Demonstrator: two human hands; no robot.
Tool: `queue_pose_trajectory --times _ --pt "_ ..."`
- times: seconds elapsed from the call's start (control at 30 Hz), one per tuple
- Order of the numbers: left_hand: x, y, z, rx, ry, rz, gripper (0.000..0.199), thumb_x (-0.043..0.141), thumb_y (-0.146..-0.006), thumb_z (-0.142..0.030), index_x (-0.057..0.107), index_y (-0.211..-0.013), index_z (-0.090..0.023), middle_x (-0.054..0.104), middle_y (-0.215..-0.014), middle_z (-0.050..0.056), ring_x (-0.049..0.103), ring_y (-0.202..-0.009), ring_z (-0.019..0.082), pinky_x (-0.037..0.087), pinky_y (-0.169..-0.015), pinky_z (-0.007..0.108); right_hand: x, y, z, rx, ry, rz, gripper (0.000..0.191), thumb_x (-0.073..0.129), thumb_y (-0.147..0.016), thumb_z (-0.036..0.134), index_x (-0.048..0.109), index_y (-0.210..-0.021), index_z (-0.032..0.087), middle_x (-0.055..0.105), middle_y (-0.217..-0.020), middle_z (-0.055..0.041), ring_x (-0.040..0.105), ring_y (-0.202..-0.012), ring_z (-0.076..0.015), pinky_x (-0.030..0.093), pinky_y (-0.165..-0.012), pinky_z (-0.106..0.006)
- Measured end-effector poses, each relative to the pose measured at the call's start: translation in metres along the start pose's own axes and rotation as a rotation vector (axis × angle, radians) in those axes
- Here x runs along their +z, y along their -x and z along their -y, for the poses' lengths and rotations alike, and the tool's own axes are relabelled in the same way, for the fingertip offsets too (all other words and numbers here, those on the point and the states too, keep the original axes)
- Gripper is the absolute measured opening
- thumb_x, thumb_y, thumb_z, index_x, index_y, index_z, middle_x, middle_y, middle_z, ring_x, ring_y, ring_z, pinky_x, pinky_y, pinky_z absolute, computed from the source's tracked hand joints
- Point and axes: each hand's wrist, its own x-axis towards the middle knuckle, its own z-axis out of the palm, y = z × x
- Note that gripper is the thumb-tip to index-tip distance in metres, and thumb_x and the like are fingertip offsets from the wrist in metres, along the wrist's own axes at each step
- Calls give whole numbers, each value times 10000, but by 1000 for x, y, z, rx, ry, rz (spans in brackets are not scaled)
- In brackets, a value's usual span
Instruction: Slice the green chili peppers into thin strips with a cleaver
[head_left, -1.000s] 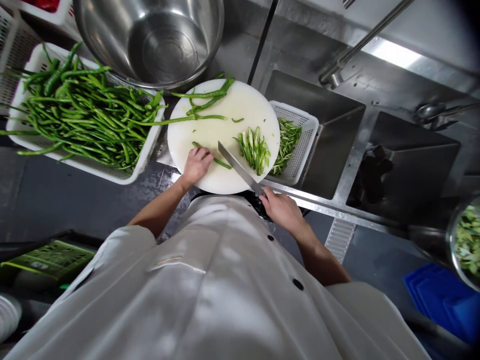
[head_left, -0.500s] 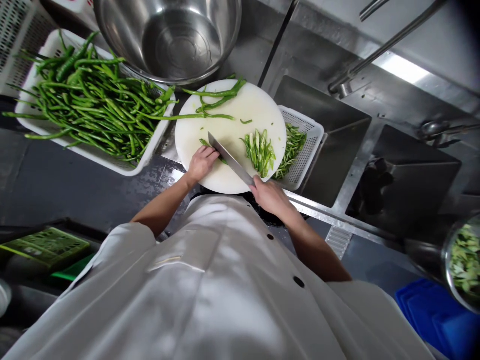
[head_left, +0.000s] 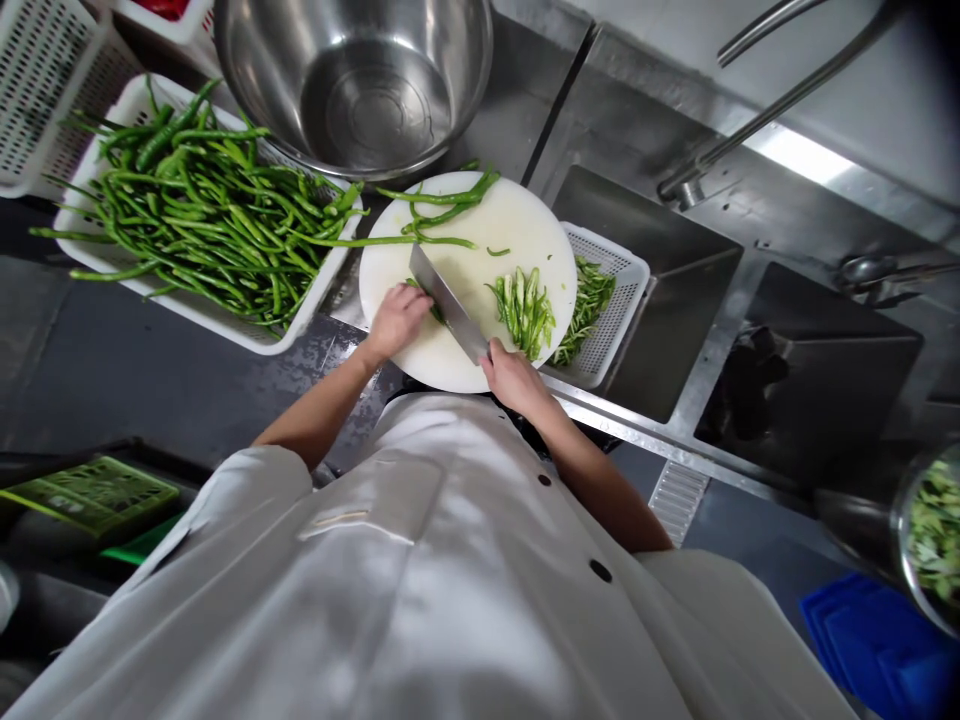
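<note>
A round white cutting board lies in front of me. My right hand is closed round the handle of a wide-bladed knife, its blade angled up and left over the board. Beside the blade, my left hand presses with bent fingers on green peppers, mostly hidden under the fingers and blade. Cut pepper pieces lie in a bunch at the board's right. Long whole peppers rest across its top. More cut pieces fill part of a small white basket beside the board.
At the left stands a white basket heaped with long green peppers. A large steel bowl sits behind the board. Two sinks and a faucet are at the right. A pan of chopped greens stands at the far right.
The knife and my right hand have shifted left, toward my left hand, and the blade stands steeper. The whole view has also shifted slightly.
</note>
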Motion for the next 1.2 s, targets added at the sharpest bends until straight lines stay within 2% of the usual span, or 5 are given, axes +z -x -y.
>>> queue_pose_trajectory --times 0.13,0.37,0.67,0.97,1.2 --pt "-8 -6 20 -18 -72 31 258 427 -1065 -218 684 -1082 -215 667 -1167 95 569 -1089 255 522 -952 428 0 13 -14 6 -14 20 398 350 -1150 395 509 -1419 147 754 -1189 -198 718 -1120 -321 475 -870 -342" --pt "6 -8 6 -12 -67 80 232 471 -1030 -164 683 -1074 -246 681 -1132 76 583 -1066 243 503 -940 400 -23 56 -19 69 48 86 391 362 -1141 398 487 -1422 156 756 -1105 -200 736 -1043 -351 469 -783 -350" --pt "7 -9 13 41 -49 14 298 424 -984 -95 683 -1023 -238 681 -1072 63 588 -1002 223 537 -896 371 -11 2 8 22 -53 44 370 351 -1147 356 460 -1422 133 743 -1190 -209 722 -1104 -323 478 -842 -345" --pt "8 -8 9 -45 38 55 267 456 -976 -87 678 -1043 -218 684 -1097 90 587 -1032 249 528 -937 415 -45 38 -5 52 11 111 390 384 -1133 398 507 -1405 147 750 -1124 -202 714 -1093 -344 475 -857 -361" --pt "10 -8 5 -46 13 48 293 404 -981 -92 670 -1003 -213 690 -1065 94 591 -1019 252 529 -934 408 -5 -10 14 32 -118 23 396 346 -1141 341 497 -1435 123 750 -1232 -204 701 -1149 -316 475 -879 -328"
